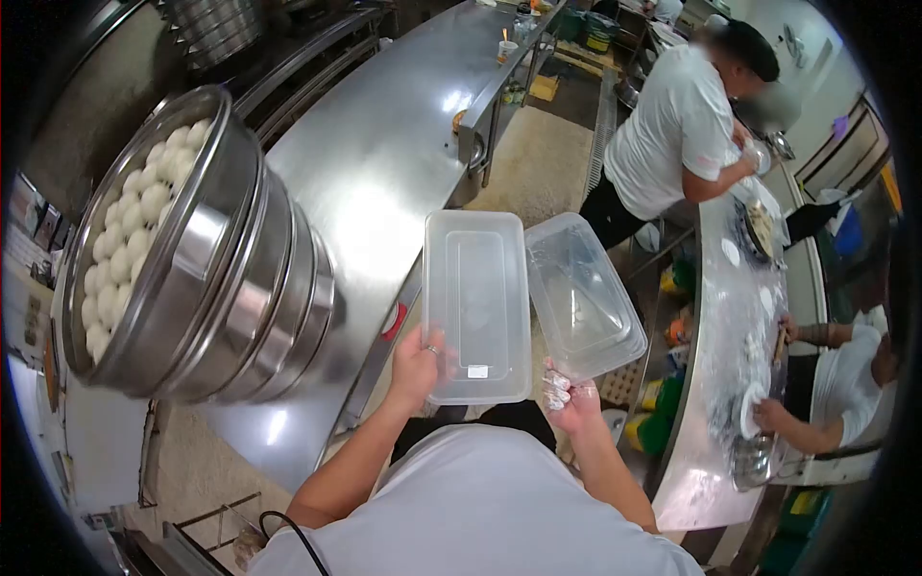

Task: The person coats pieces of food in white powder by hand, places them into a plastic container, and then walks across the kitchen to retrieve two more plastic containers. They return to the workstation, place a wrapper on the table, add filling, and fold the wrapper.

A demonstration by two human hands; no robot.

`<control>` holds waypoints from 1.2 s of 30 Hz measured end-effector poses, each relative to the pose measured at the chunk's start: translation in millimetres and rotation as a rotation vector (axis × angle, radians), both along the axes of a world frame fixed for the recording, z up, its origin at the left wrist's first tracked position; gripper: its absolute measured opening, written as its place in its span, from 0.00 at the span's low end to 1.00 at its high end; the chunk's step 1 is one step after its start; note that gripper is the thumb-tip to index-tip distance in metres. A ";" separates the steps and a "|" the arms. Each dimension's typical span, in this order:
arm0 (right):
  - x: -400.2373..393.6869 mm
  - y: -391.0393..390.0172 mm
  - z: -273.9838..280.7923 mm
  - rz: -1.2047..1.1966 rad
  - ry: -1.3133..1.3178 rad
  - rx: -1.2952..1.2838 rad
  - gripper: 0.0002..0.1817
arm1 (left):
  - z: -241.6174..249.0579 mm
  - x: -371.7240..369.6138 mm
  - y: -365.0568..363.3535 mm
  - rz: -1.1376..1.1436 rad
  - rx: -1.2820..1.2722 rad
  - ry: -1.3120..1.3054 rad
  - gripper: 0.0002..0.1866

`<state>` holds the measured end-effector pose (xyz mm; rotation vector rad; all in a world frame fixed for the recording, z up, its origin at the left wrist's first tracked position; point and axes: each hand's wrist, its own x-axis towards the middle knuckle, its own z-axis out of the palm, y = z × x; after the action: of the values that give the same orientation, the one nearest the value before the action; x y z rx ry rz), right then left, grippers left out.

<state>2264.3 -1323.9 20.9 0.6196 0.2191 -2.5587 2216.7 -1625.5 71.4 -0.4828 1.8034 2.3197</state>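
Observation:
My left hand [420,368] grips the lower left edge of a translucent rectangular plastic lid [475,302], which has a small white label near its bottom. Beside it, a clear plastic container [588,298] is tilted to the right. My right hand [573,401], with white powder on the fingers, holds that container by its lower left corner. Lid and container are close together in front of my body. Nothing is visible inside the container.
Stacked metal steamers [230,288] with white dough balls [130,226] stand on the steel counter [365,154] at left. Across the aisle, a person in a white shirt [663,125] and another person [850,384] work at a floured table [711,384]. A cup [507,48] sits further back.

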 end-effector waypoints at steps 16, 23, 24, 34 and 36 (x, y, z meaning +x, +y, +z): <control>-507.6 138.3 19.3 0.086 0.158 -0.047 0.12 | 44.5 -455.2 131.7 0.016 -0.021 0.030 0.15; -747.4 178.7 23.7 0.011 0.302 -0.113 0.15 | 41.5 -655.5 175.2 0.105 0.009 0.109 0.17; -785.4 181.3 26.6 -0.016 0.293 -0.111 0.15 | 40.5 -686.6 181.7 0.093 -0.006 0.088 0.17; -1124.4 275.5 75.5 -0.270 0.463 -0.166 0.16 | 64.8 -983.6 266.5 -0.085 -0.026 0.057 0.17; -1180.0 307.7 77.8 -0.311 0.497 -0.192 0.16 | 68.8 -1038.4 294.7 -0.110 -0.031 0.063 0.17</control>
<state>1084.4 -1016.2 98.7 -0.0718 0.0408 -2.9522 1178.3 -1330.7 140.1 -0.3102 1.8469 2.2602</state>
